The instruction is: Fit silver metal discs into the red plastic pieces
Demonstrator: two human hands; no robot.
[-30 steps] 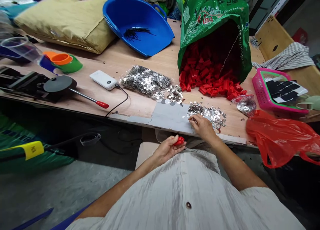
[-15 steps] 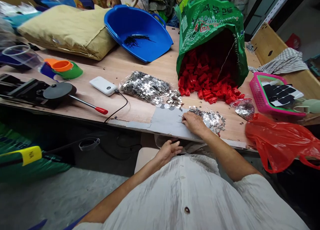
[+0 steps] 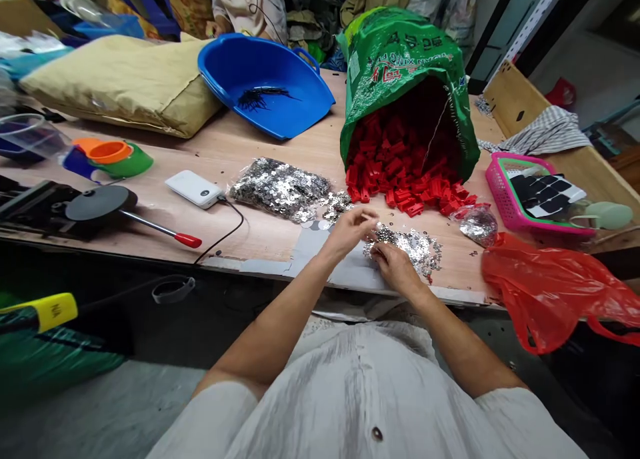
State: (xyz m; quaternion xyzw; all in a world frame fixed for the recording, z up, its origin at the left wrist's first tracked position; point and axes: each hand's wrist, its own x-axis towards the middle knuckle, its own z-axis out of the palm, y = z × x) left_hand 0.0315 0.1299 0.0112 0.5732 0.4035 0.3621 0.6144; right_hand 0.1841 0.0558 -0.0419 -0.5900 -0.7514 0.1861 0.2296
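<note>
My left hand (image 3: 351,231) reaches over the grey sheet (image 3: 306,247) at the table's front edge. Its fingers are stretched forward and apart, above the near side of a spread of small shiny metal pieces (image 3: 417,246). Close by on the right, my right hand (image 3: 397,264) rests at that spread with thumb and fingertips pinched together. Whatever sits in the pinch is too small to make out. Behind my left hand lies a smaller heap of silver pieces (image 3: 336,206), beside a clear bag full of silver pieces (image 3: 280,187).
A green sack (image 3: 405,59) spills red plastic parts (image 3: 405,192). Around stand a blue scoop-shaped basin (image 3: 305,109), a pink basket (image 3: 500,191), a red plastic bag (image 3: 565,286), a white power bank (image 3: 194,188) and a red-tipped lever (image 3: 187,240). Across the table is another person (image 3: 250,9).
My left hand has risen from below the table edge to the metal pieces. The right hand has moved slightly from the grey sheet to the pieces' edge. The view has shifted a little.
</note>
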